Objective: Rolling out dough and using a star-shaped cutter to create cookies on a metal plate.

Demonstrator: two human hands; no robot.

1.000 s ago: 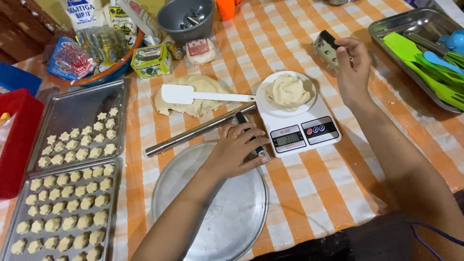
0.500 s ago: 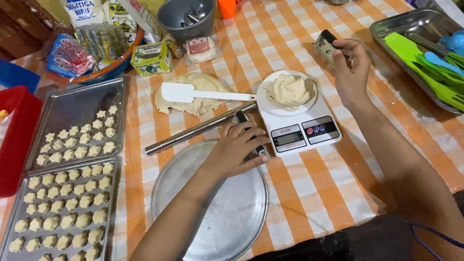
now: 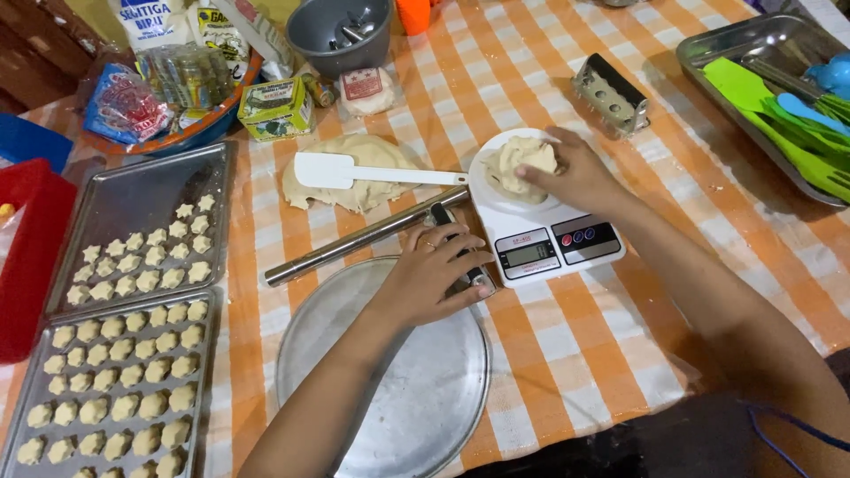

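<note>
My right hand (image 3: 571, 173) is on the dough lump (image 3: 518, 164) sitting in the small white plate (image 3: 485, 190) on the kitchen scale (image 3: 549, 243); fingers curled down, pinching the dough's right side, so closed on it, not lifting as far as I can see. Plate sits on the scale's top end, display faces me, prob so I can read it while handling. R forearm comes in from lower right, wrist bent slightly inward.

My left hand (image 3: 434, 274) lies palm-down over a small dark metal tool (image 3: 460, 265) at the rim of the round metal tray (image 3: 381, 389), just beside the scale. Fingers wrapped over it, gripping loosely; can't tell exactly what the tool is, mostly hidden. L arm comes up from bottom centre across the tray.

Steel rolling pin (image 3: 354, 243) lies diagonal btw tray and big dough slab (image 3: 354, 177), white spatula (image 3: 354, 171) resting on the slab. Two baking trays (image 3: 133, 199) w/ star-shaped cookies (image 3: 124, 354) on far left, within reach. Perforated metal piece (image 3: 611, 93) sits apart behind the scale.
</note>
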